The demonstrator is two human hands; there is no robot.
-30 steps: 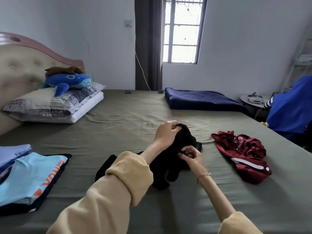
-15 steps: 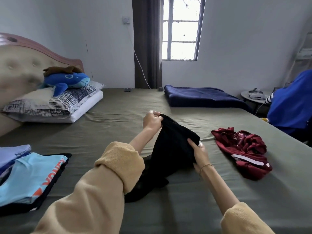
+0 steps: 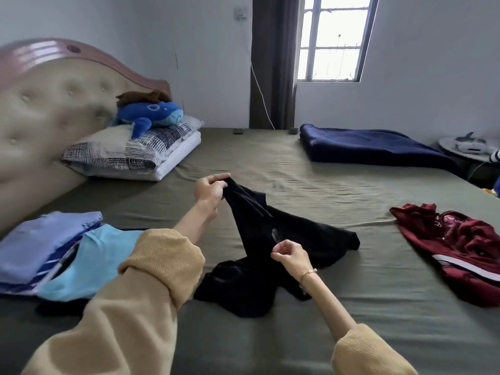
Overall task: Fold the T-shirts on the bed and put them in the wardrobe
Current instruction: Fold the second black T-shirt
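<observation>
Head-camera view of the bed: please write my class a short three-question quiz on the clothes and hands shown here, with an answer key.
1. True or false: the left hand pinches the black T-shirt and lifts one end off the bed.
2. Which garment lies crumpled at the right? A) light blue T-shirt B) maroon T-shirt C) navy blanket
3. Fill in: the blue plush whale rests on the ______.

Key: 1 true; 2 B; 3 pillows.

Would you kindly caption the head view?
Left hand lifts a black T-shirt off the bed; right hand pinches it.
</observation>
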